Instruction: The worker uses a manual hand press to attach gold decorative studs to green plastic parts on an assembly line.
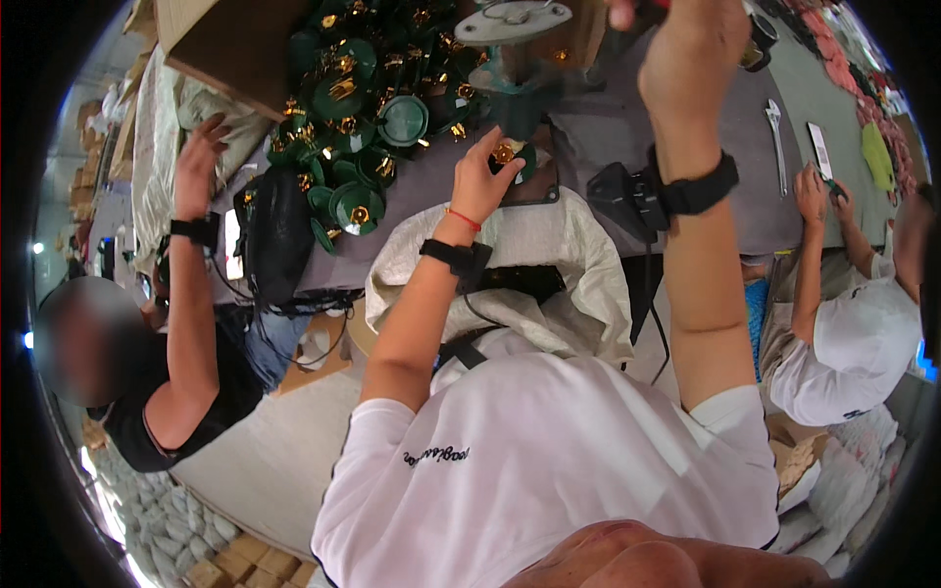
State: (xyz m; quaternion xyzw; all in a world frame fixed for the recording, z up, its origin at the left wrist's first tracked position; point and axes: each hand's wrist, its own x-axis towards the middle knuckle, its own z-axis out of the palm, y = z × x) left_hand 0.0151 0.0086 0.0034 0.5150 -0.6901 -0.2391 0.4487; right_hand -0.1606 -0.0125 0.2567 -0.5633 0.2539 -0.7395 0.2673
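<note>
From where I stand, I see dark lettering on the chest of the white shirt (549,441); it is upside down and partly in folds, so I cannot read it surely. I can make out no label on the green-and-gold piece (505,154). This piece is at the front of the table, above a dark metal plate (542,192) and just under the blurred lower part of the press (515,24). Its gold fitting faces upward, toward the head; the green part looks round, so I cannot tell a long axis.

The left hand (478,184) holds the piece in a narrow grip, thumb and forefinger at its two sides. The right hand (691,59) is raised beside the press, near something red (663,3); the upper edge cuts it, so I cannot tell how its fingers close. Left of the press lies a heap of similar pieces (345,98), pointing in many directions.
</note>
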